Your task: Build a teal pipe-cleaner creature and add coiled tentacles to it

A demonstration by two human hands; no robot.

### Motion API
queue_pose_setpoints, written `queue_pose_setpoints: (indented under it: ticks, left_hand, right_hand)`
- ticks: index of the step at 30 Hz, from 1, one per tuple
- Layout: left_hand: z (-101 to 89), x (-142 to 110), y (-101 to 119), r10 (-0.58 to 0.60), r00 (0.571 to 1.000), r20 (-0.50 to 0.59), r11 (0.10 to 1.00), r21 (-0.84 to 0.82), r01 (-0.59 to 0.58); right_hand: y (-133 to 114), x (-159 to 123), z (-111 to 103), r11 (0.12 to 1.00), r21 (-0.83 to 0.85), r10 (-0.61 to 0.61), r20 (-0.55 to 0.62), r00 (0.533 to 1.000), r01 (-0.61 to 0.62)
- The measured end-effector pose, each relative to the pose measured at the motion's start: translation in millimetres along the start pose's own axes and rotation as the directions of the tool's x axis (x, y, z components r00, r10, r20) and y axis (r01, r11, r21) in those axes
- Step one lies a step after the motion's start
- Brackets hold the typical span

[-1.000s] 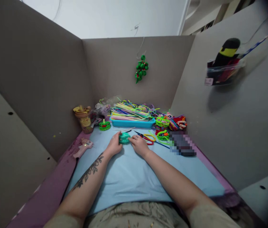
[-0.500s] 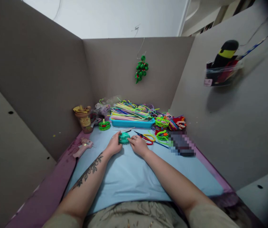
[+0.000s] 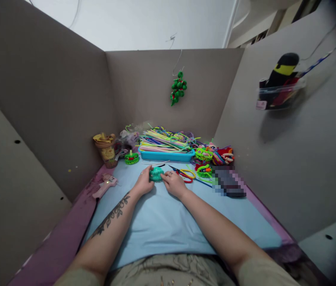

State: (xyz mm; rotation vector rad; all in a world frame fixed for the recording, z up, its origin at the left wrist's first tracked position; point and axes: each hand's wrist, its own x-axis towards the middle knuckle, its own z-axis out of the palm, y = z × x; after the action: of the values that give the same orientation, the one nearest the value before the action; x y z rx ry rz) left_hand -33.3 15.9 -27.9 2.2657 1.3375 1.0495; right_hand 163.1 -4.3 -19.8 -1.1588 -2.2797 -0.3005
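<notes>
A small teal pipe-cleaner figure (image 3: 156,174) rests on the light blue mat (image 3: 162,222). My left hand (image 3: 144,182) is closed around its left side. Pinching its right side is my right hand (image 3: 173,183), fingers together. Red and yellow handled scissors (image 3: 182,173) lie just right of my right hand. Behind the figure a blue tray (image 3: 168,154) holds a heap of coloured pipe cleaners (image 3: 164,140).
A pink glue gun (image 3: 105,185) lies at the mat's left edge. A tan cup (image 3: 106,149) and a green frog figure (image 3: 131,158) stand at the back left. Finished colourful figures (image 3: 214,155) crowd the back right. Grey cardboard walls (image 3: 51,99) enclose the desk; a green ornament (image 3: 178,87) hangs behind.
Both hands stay on the teal figure with only slight finger shifts. The view has tipped a little.
</notes>
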Motion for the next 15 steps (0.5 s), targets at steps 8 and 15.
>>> queue_pose_setpoints:
  ticks: [8,15]
  left_hand:
    - [2.2,4.0,-5.3,-0.031,0.999,-0.040,0.995,-0.091,0.027]
    - [0.6,8.7,-2.1,-0.160,0.984,-0.073,0.964,-0.226,0.140]
  right_hand:
    - [0.7,-1.3,-2.3,0.999,0.035,0.021,-0.045,0.999,-0.019]
    - [1.5,-1.0,-1.8,0.999,0.033,0.020,-0.021,1.000,-0.019]
